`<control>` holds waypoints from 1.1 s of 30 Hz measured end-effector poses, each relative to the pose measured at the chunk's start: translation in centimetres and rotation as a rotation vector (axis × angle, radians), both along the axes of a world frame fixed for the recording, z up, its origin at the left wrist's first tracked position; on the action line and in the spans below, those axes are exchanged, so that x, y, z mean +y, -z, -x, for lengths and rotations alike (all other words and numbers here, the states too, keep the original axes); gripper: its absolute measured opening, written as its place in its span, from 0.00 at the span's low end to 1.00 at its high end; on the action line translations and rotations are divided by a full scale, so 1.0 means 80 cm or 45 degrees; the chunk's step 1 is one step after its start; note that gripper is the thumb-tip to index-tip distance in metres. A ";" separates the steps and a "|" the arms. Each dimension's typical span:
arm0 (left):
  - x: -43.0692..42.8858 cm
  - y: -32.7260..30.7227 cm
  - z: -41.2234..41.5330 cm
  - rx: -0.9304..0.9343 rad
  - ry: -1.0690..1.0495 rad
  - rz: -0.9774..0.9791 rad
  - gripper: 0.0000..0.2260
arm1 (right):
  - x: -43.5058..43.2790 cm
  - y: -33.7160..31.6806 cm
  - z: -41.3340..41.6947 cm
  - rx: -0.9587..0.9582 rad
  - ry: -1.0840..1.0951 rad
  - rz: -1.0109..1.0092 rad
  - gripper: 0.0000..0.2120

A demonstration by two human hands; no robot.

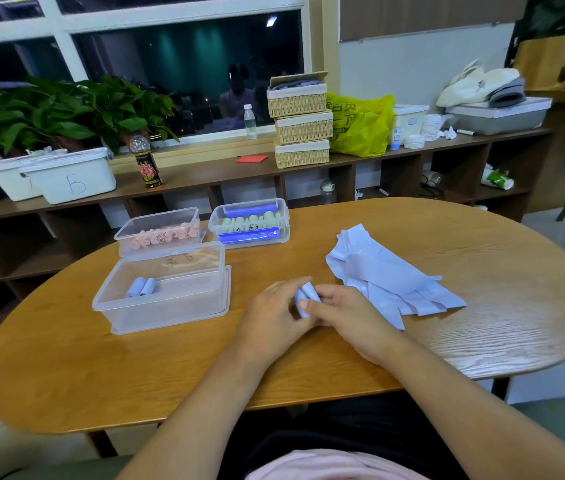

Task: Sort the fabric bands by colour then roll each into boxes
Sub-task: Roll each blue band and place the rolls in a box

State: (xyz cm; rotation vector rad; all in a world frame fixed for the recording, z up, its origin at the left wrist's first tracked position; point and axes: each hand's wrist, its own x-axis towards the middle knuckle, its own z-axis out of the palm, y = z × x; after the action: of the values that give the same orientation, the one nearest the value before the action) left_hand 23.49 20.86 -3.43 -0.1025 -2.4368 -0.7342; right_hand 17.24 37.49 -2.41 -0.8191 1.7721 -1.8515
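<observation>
A pale blue fabric band (305, 296), rolled into a short tube, sits between my two hands above the table's middle. My left hand (274, 315) curls round its left side and my right hand (346, 315) pinches its right side with thumb on top. To the right lies a loose pile of pale blue bands (388, 275). On the left, a clear box (163, 306) holds two blue rolls (140, 287). Behind it a second clear box (158, 233) holds pink rolls, and a box with blue clips (249, 225) holds green rolls.
The oval wooden table (481, 306) has bare wood at the front and far right. Behind it runs a low shelf with white tubs (69, 178), a dark bottle (147, 164), stacked wicker baskets (301, 123), a yellow bag (360, 126) and potted plants (66, 112).
</observation>
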 end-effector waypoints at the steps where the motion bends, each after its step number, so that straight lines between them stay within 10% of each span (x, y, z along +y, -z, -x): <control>1: -0.001 0.001 0.001 -0.010 0.011 0.017 0.26 | 0.000 0.001 0.000 0.034 0.009 -0.022 0.08; 33: -0.009 -0.003 0.001 0.119 0.088 0.017 0.20 | 0.004 0.006 0.012 -0.087 0.209 0.080 0.10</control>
State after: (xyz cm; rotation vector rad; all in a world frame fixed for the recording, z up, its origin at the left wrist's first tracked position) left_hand 23.45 20.17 -3.17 -0.2223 -2.3596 -0.7273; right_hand 16.26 37.77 -2.89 -0.6411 1.7932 -2.0243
